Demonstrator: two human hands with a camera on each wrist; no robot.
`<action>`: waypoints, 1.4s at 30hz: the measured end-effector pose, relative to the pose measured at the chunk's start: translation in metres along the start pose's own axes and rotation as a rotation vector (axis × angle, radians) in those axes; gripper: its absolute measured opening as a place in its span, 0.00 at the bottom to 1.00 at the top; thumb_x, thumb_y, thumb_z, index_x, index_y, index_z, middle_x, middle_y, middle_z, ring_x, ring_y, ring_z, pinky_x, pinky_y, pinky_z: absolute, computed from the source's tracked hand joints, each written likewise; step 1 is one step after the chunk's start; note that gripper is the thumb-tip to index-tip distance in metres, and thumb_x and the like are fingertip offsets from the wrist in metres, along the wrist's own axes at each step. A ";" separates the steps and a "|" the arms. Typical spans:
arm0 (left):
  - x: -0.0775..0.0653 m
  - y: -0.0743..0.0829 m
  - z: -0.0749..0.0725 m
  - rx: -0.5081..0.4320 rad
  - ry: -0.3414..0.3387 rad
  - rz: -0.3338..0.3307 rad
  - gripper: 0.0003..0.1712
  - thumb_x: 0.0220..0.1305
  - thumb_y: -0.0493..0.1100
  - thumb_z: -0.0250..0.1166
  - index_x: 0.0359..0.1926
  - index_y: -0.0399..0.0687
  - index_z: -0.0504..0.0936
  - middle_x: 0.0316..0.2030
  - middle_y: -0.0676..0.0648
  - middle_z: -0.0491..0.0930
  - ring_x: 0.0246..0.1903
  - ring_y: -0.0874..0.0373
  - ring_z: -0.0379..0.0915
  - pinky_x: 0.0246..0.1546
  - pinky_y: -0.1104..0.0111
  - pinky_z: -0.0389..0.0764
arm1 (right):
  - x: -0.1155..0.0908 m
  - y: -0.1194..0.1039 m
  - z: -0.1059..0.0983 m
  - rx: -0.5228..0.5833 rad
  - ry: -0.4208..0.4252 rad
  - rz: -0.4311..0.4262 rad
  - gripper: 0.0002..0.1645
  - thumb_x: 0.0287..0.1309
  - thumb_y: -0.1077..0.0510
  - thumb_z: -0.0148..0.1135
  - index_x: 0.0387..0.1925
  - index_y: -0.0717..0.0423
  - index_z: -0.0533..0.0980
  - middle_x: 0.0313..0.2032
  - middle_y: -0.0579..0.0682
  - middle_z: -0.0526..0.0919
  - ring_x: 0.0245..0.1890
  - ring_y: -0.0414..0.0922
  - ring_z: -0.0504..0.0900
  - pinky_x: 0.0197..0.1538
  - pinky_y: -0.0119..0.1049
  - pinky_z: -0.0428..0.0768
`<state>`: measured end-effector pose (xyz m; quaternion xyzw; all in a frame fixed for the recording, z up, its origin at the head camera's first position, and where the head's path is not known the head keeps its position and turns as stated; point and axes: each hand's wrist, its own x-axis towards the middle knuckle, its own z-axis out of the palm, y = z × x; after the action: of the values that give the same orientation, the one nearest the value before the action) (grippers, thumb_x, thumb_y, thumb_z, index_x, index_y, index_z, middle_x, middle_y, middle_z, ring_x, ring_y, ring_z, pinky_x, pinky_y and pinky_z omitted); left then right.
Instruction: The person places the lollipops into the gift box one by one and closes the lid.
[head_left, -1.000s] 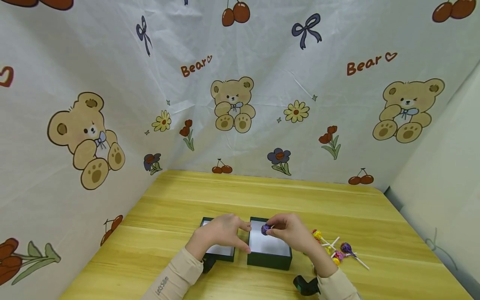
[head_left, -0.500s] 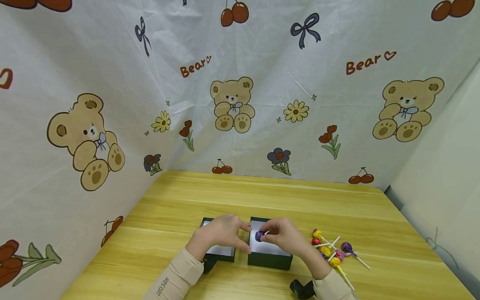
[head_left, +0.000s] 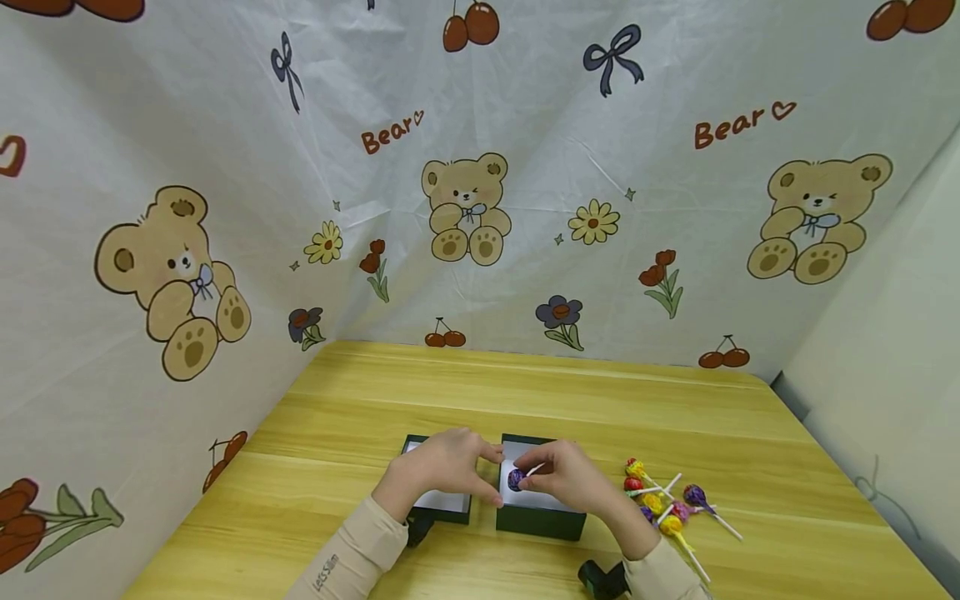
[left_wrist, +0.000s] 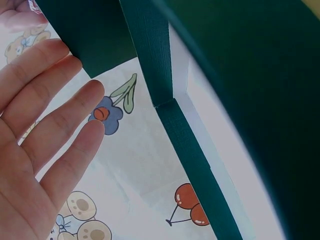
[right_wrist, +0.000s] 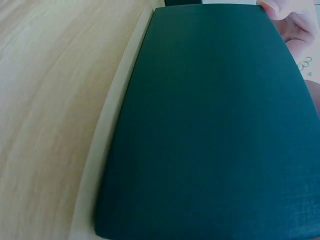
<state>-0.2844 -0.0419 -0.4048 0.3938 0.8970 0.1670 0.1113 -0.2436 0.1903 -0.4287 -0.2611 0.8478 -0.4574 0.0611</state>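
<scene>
In the head view, my right hand (head_left: pixel 570 479) pinches a lollipop with a purple wrapper (head_left: pixel 516 479) low over the white inside of a dark green box (head_left: pixel 540 524). Most of its stick is hidden by the fingers. My left hand (head_left: pixel 448 462) lies at the left wall of that box, thumb and index finger spread and touching or nearly touching its edge. Its other fingers (left_wrist: pixel 65 130) are fairly straight in the left wrist view. Below this hand is a second, shallower green tray (head_left: pixel 442 513), partly covered. The box's green outer wall (right_wrist: pixel 210 125) fills the right wrist view.
Several lollipops (head_left: pixel 672 525) in yellow, red, pink and purple wrappers lie heaped on the wooden table (head_left: pixel 637 400), right of the box. A printed bear cloth (head_left: pixel 525 275) hangs behind and to the left. Black wrist gear (head_left: pixel 600 577) sits by the right sleeve.
My right hand has moved left and slightly down inside the box with the purple lollipop. My left hand has kept its place. More of the lollipop heap shows beside the right forearm.
</scene>
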 end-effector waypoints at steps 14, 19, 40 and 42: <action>-0.003 0.002 -0.001 -0.002 0.001 0.002 0.36 0.53 0.65 0.74 0.59 0.53 0.84 0.65 0.53 0.77 0.21 0.65 0.71 0.31 0.76 0.74 | 0.005 0.000 0.009 -0.044 -0.025 0.016 0.08 0.61 0.64 0.68 0.42 0.59 0.86 0.36 0.51 0.89 0.37 0.40 0.87 0.40 0.29 0.83; -0.002 0.003 -0.001 -0.014 -0.003 -0.004 0.36 0.54 0.64 0.74 0.60 0.53 0.83 0.66 0.53 0.76 0.13 0.66 0.46 0.24 0.75 0.68 | 0.004 0.000 0.011 -0.053 -0.036 0.016 0.06 0.60 0.65 0.68 0.39 0.60 0.86 0.34 0.51 0.89 0.35 0.40 0.86 0.38 0.28 0.83; -0.003 0.003 -0.001 -0.021 0.003 0.004 0.35 0.54 0.62 0.75 0.59 0.52 0.84 0.65 0.53 0.76 0.15 0.67 0.51 0.27 0.75 0.69 | 0.011 0.001 0.018 -0.133 -0.084 0.036 0.05 0.58 0.67 0.69 0.33 0.57 0.87 0.30 0.50 0.89 0.30 0.37 0.84 0.34 0.28 0.81; -0.003 0.003 -0.001 -0.021 0.003 0.005 0.34 0.54 0.61 0.75 0.59 0.52 0.84 0.65 0.53 0.76 0.14 0.67 0.48 0.25 0.75 0.67 | 0.011 0.001 0.018 -0.135 -0.091 0.041 0.06 0.57 0.69 0.68 0.32 0.57 0.87 0.30 0.49 0.89 0.30 0.38 0.85 0.34 0.28 0.81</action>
<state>-0.2804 -0.0424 -0.4022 0.3946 0.8944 0.1772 0.1137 -0.2473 0.1718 -0.4382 -0.2676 0.8783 -0.3855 0.0912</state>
